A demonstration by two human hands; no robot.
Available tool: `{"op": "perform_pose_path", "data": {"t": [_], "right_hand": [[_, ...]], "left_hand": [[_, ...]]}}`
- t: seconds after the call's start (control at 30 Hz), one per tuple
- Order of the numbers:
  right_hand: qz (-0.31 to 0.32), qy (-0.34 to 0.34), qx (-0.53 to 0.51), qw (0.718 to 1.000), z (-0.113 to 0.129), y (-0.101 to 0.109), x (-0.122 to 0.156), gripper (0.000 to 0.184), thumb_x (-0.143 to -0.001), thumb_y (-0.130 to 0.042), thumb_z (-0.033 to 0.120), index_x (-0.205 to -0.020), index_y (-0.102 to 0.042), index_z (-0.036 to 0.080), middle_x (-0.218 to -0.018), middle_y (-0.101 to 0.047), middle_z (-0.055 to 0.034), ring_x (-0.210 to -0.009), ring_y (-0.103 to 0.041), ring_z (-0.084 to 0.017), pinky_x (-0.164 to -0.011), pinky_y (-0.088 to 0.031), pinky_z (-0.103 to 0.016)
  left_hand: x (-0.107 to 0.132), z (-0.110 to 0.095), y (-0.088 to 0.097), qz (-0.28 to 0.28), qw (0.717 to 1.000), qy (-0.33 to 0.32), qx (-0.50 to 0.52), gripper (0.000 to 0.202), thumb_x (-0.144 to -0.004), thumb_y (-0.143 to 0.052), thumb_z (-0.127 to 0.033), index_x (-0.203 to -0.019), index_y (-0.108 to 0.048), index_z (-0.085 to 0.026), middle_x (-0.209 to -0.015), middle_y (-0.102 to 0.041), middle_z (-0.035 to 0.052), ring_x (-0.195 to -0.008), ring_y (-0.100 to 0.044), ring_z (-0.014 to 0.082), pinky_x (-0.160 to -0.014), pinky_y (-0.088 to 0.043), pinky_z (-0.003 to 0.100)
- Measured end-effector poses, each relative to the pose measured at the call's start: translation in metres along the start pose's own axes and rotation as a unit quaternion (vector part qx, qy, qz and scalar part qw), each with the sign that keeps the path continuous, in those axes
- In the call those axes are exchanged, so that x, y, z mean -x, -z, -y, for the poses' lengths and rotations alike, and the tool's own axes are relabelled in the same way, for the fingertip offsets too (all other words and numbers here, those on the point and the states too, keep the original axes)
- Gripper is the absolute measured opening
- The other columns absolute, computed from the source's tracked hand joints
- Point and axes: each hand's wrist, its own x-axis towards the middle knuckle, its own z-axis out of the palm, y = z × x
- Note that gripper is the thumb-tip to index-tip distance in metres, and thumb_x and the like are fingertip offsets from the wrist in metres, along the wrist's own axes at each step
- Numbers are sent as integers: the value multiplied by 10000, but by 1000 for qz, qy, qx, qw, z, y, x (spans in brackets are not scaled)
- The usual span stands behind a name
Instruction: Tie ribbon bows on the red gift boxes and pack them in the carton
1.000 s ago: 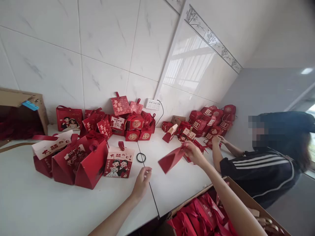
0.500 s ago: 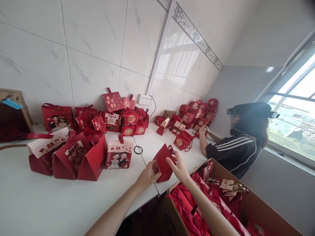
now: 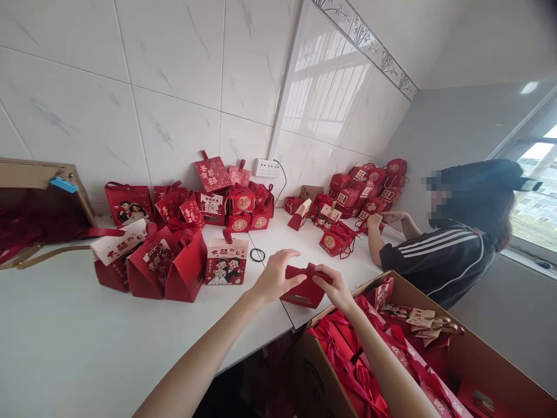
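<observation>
Pinching a smooth, red, flat-sided box (image 3: 300,294) along its top with the right hand (image 3: 336,288), close under the loosely spread left hand (image 3: 275,277).

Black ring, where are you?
In the head view, the black ring lies just left of centre on the table, between the couple-print box and the left hand.

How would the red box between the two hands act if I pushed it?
The red box might feel light, since it looks like thin folded card. Its flat panels suggest it's fairly stiff and unlikely to roll.
</observation>
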Motion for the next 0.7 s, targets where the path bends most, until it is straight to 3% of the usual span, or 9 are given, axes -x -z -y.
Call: {"op": "perform_pose_path", "data": {"t": [0.13, 0.3, 0.37, 0.5, 0.7], "right_hand": [[-6, 18, 29, 999, -2, 5, 2, 172, -793, -510, 333, -809, -599, 187, -736, -615, -17, -685, -540, -159, -624, -429, -267], [-31, 30, 23, 999, -9, 7, 5, 201, -823, -463, 354, -776, -561, 185, -700, -586, -7, -639, -513, -141, -593, -417, -252], [-48, 35, 15, 998, -13, 6, 4, 217, -829, -458, 364, -764, -557, 183, -685, -581, -5, -623, -509, -135, -584, -415, -249], [-84, 39, 7, 996, -21, 2, -1, 221, -821, -467, 369, -711, -520, 184, -640, -551, 5, -586, -489, -125, -564, -409, -246], [-132, 52, 1, 990, -30, -2, -7, 168, -823, -461, 340, -725, -462, 204, -677, -563, -2, -640, -542, -139, -608, -449, -265]], "left_hand": [[-16, -5, -13, 34, 998, 12, 51, 135, -821, -560, -304, -904, -596, -203, -1112, -593, 61, -1129, -503, 206, -988, -383, 360], [-25, -4, -29, 77, 991, 53, 92, 176, -835, -519, -359, -842, -598, -202, -869, -651, 6, -832, -608, 157, -794, -463, 288], [-31, -3, -31, 85, 991, 58, 80, 184, -814, -542, -376, -810, -600, -202, -844, -656, 0, -818, -608, 160, -790, -457, 290], [-43, -1, -35, 69, 992, 45, 94, 150, -748, -614, -343, -751, -581, -197, -897, -648, 12, -927, -595, 176, -854, -442, 295], [-47, 1, -46, 24, 974, 115, 192, 224, -741, -621, -354, -710, -470, -191, -661, -561, -42, -643, -561, 110, -629, -460, 230]]}}
